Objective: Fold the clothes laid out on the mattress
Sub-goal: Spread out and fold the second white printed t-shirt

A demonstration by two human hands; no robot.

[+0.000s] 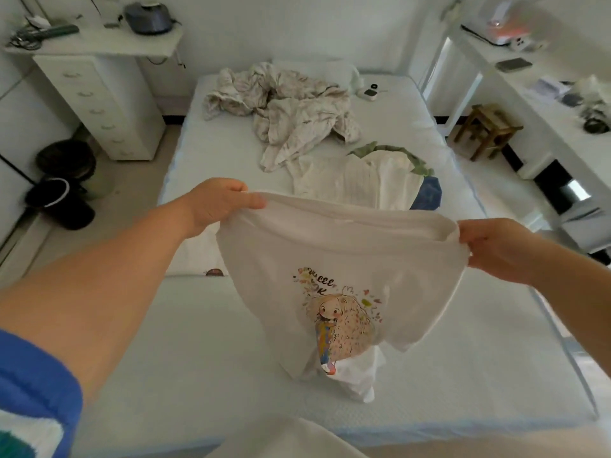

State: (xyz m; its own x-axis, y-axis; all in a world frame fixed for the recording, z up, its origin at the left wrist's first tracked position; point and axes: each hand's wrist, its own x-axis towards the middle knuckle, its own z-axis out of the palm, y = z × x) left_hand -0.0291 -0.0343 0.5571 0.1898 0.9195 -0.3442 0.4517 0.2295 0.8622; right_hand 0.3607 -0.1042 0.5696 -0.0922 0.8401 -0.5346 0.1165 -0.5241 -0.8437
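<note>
Nearest, a blue sleeve [36, 385] on the person's left arm, bottom left corner. Left hand [220, 201] and right hand [496, 249] each pinch an end of one opening of the white printed T-shirt [330, 259], fingers closed on the cloth, edge stretched between them. Shirt hangs in the air over the near part of the mattress [165, 358]; its lower end is bunched and touches the surface. Cartoon print faces the camera.

Judgement: the step is spreading the shirt flat before folding. To do it well, keep the edge taut and level, lower it print-down, drag slightly so the bunched end smooths out, then fold sides in.

Counts, going farther: one shirt in hand. One small flat white piece [198, 256] lies beside it under the left forearm; can't tell if it is already folded. One pile [363, 180] mid-mattress with cream, green and blue cloth showing, so at least three garments, exact number hidden. One crumpled floral sheet or garment [291, 107] farther back. Two small devices [370, 92] near the head end.
</note>
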